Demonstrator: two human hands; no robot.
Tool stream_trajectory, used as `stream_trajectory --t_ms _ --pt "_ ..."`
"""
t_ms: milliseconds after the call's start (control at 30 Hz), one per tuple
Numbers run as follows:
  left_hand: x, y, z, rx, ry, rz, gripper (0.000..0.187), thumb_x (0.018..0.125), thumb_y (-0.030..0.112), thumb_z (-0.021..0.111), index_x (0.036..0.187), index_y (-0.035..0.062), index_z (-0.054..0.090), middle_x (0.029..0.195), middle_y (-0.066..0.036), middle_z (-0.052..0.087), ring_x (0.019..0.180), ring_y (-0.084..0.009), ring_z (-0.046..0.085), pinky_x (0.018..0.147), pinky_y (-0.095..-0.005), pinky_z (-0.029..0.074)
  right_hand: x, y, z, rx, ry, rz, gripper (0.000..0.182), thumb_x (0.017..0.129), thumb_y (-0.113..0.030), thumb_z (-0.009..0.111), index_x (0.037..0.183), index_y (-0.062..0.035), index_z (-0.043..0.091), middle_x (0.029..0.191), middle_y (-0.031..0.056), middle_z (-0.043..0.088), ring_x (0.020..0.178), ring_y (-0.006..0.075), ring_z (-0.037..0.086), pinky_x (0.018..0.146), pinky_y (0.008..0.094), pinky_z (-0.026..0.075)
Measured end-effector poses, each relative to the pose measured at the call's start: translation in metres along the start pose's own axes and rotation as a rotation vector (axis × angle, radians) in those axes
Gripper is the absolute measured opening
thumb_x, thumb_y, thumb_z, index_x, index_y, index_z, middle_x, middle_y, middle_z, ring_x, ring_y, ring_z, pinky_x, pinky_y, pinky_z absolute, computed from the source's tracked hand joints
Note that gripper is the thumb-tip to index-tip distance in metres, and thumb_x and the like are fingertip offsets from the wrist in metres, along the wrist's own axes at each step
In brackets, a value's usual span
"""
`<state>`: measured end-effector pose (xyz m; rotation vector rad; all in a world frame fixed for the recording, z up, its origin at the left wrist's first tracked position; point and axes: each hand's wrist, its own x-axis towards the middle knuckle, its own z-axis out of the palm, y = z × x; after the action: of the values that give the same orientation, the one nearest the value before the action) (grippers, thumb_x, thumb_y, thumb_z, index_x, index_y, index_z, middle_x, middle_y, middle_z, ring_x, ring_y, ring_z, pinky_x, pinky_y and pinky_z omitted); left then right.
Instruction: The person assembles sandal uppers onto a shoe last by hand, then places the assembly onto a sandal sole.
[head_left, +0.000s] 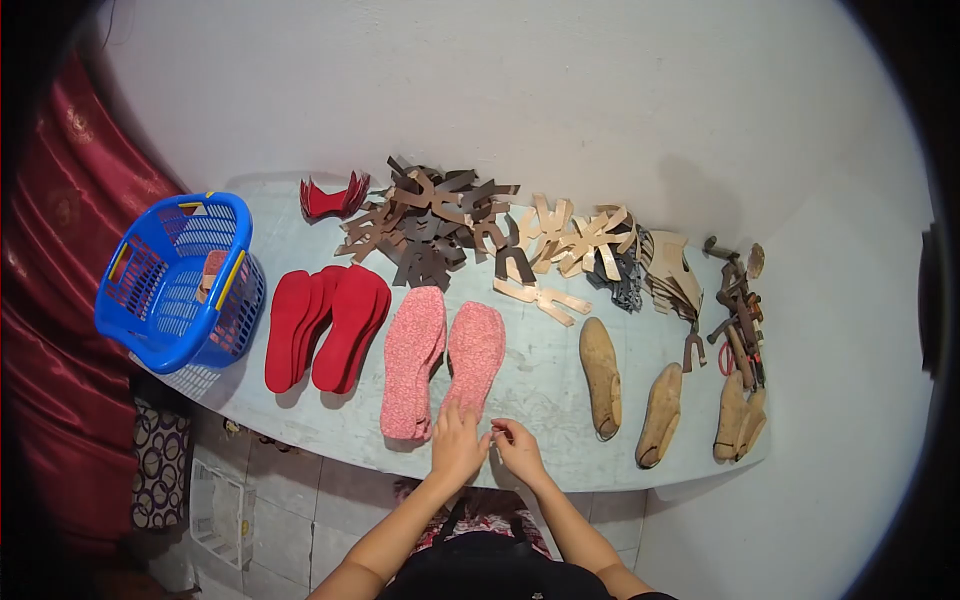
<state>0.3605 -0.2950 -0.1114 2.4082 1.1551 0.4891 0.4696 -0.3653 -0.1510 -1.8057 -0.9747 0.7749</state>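
Two stacks of pink speckled insoles lie at the front middle of the table: a left stack (413,360) and a right stack (476,345). My left hand (459,446) rests its stretched fingers on the heel end of the right stack. Just beside it, my right hand (518,453) has its fingers curled inward near that heel, apart from the other hand; whether anything is in them is hidden. To the left lie red insoles (345,330) in overlapping piles. Wooden shoe lasts (601,375) stand to the right of my hands.
A blue plastic basket (182,352) stands at the table's left end with a small pink piece inside. Along the wall lie brown straps (425,225), beige straps (590,245) and red cut pieces (333,203). Hammers and other tools (742,310) lie at the right edge.
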Motion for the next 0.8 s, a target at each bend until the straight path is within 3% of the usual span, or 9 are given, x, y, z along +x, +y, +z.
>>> stream_trajectory --t_ms 133,267,433,533,667,733,800 --pt "0.005 0.005 0.008 0.151 0.029 -0.048 0.057 0.066 0.021 0.065 0.113 -0.001 0.043 0.116 -0.024 0.039 0.105 -0.0369 0.039 0.085 -0.0421 0.035 0.007 0.007 -0.001 0.089 -0.176 0.122 0.023 0.083 -0.011 0.048 0.102 0.0 0.054 0.085 0.0059 0.059 0.076 0.0107 0.055 0.066 0.0227 0.043" --pt "0.01 -0.005 0.015 0.214 0.042 -0.013 0.057 0.063 0.02 0.066 0.111 -0.0006 0.043 0.114 -0.024 0.039 0.1 -0.0383 0.041 0.082 -0.0442 0.037 0.01 0.011 0.002 0.171 -0.227 0.148 0.022 0.084 -0.011 0.048 0.102 0.0 0.053 0.086 0.0059 0.059 0.078 0.0109 0.055 0.068 0.0224 0.043" --pt "0.019 -0.011 -0.003 0.194 -0.111 -0.09 0.061 0.059 0.022 0.068 0.111 0.0013 0.043 0.106 -0.023 0.044 0.093 -0.0389 0.046 0.078 -0.042 0.04 0.008 0.009 -0.005 0.306 -0.262 0.195 0.023 0.084 -0.012 0.048 0.103 0.0009 0.053 0.088 0.0069 0.059 0.081 0.0114 0.055 0.073 0.023 0.043" --pt "0.023 -0.013 -0.011 0.126 -0.062 -0.084 0.064 0.058 0.026 0.069 0.112 0.0022 0.044 0.099 -0.022 0.047 0.086 -0.0368 0.048 0.073 -0.0425 0.041 0.014 0.012 -0.004 0.318 -0.299 0.195 0.024 0.085 -0.013 0.048 0.104 0.0009 0.051 0.088 0.0065 0.058 0.084 0.0115 0.054 0.075 0.0233 0.042" --pt "0.032 -0.002 -0.03 -0.013 -0.134 -0.088 0.069 0.058 0.03 0.067 0.115 0.0023 0.041 0.098 -0.023 0.047 0.089 -0.0377 0.049 0.077 -0.042 0.041 0.02 0.004 -0.011 0.388 -0.24 0.14 0.028 0.085 -0.013 0.048 0.11 0.0006 0.047 0.09 0.0057 0.057 0.086 0.0115 0.053 0.076 0.0233 0.042" --pt "0.036 0.008 -0.031 -0.164 -0.223 0.034 0.07 0.06 0.033 0.065 0.117 0.0025 0.04 0.101 -0.024 0.047 0.094 -0.0371 0.048 0.081 -0.0414 0.041 0.019 0.005 -0.016 0.653 -0.062 0.057 0.03 0.084 -0.012 0.048 0.111 -0.001 0.046 0.093 0.0047 0.055 0.083 0.0101 0.052 0.074 0.0227 0.042" --pt "0.036 0.019 -0.016 -0.217 -0.266 0.093 0.068 0.06 0.032 0.064 0.117 0.0024 0.041 0.101 -0.024 0.047 0.094 -0.0369 0.048 0.081 -0.0412 0.041 0.015 0.007 -0.03 0.63 0.057 0.042 0.03 0.084 -0.012 0.048 0.112 -0.0001 0.045 0.095 0.005 0.054 0.084 0.01 0.051 0.074 0.0222 0.042"
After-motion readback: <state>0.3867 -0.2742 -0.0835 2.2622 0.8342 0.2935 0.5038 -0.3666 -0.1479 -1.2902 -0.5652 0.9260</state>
